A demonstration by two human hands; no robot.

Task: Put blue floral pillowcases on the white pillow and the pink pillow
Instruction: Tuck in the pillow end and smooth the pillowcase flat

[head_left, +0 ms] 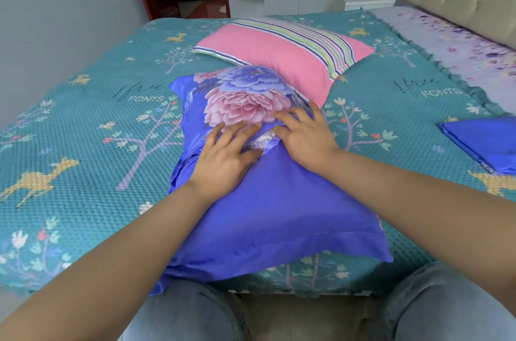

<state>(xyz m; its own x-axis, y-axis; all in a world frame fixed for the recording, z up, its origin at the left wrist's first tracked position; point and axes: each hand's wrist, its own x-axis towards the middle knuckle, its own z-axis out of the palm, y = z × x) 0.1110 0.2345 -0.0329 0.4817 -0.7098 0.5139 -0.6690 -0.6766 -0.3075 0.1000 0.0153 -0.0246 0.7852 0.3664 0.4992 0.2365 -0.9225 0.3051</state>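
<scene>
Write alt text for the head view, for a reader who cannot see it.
Both hands, the left hand and the right hand, press flat with spread fingers on a pillow in a blue floral pillowcase on a teal bedspread. The bare pink pillow lies just beyond, and a folded blue pillowcase lies to the right.

I am seeing two pillows: one covered pillow (268,201), one pink pillow (282,58); one folded pillowcase (485,142); my two hands.
</scene>
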